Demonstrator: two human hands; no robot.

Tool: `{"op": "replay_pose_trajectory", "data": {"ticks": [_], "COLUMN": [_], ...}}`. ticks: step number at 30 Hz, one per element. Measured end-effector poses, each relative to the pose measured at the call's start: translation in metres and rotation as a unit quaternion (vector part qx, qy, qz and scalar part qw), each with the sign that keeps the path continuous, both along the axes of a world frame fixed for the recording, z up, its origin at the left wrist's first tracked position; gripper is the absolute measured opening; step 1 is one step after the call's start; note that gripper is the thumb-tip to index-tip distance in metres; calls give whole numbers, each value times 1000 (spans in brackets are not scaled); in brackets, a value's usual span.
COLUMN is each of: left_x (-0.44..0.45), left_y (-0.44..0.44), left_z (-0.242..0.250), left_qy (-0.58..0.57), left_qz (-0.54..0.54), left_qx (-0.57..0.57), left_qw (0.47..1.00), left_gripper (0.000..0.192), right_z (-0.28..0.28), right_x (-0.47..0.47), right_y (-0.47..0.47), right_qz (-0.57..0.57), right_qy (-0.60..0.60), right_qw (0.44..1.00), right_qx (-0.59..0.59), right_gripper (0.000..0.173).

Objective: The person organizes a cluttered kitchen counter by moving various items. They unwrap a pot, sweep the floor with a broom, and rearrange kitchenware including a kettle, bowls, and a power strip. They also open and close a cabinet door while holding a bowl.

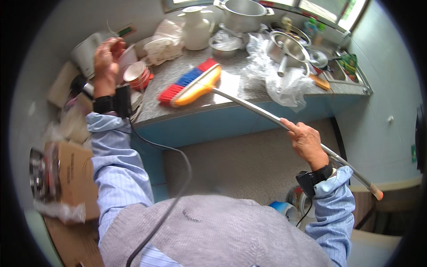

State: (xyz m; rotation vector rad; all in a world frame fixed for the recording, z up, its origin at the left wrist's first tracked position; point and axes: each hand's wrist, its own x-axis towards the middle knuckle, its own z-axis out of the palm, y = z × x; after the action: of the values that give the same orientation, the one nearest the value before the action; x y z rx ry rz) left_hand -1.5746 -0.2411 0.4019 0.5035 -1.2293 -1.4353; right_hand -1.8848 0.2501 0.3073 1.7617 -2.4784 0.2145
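Observation:
A broom with red and blue bristles (188, 80) and a yellow-orange head is at the stone countertop (150, 111). Whether the bristles touch the stone is unclear. My right hand (305, 142) grips its silver pole (250, 106), index finger laid along it. The pole slants down to the right, ending in an orange tip. At the upper left my left hand (108, 63) is raised with fingers curled, near a white appliance (83, 55) and stacked red-and-white bowls (136, 73). The far side of its fingers is hidden, so a hold there cannot be made out.
A pale jug (196, 30), a large metal pot (245, 15), a saucepan (288, 50) and crumpled clear plastic (267, 70) stand along the counter. The sink (333, 71) is at the right. Cardboard boxes (76, 177) sit left; containers (283, 210) stand low beside me.

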Motion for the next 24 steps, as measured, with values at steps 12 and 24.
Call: {"op": "replay_pose_trajectory", "data": {"ticks": [12,24], "left_x": [53,58], "left_y": [214,309], "left_z": [-78,-284], "left_qy": [-5,-131], "left_qz": [-165,-133], "left_qx": [172,398], "left_qw": [971,898], "left_gripper": [15,16], "right_z": [16,-99], "right_x": [34,86], "right_y": [224,375], "right_qz": [-4,-105], "right_qy": [-10,-187], "right_qw": [997,964], "right_qx": [75,159], "right_gripper": [54,43]}}
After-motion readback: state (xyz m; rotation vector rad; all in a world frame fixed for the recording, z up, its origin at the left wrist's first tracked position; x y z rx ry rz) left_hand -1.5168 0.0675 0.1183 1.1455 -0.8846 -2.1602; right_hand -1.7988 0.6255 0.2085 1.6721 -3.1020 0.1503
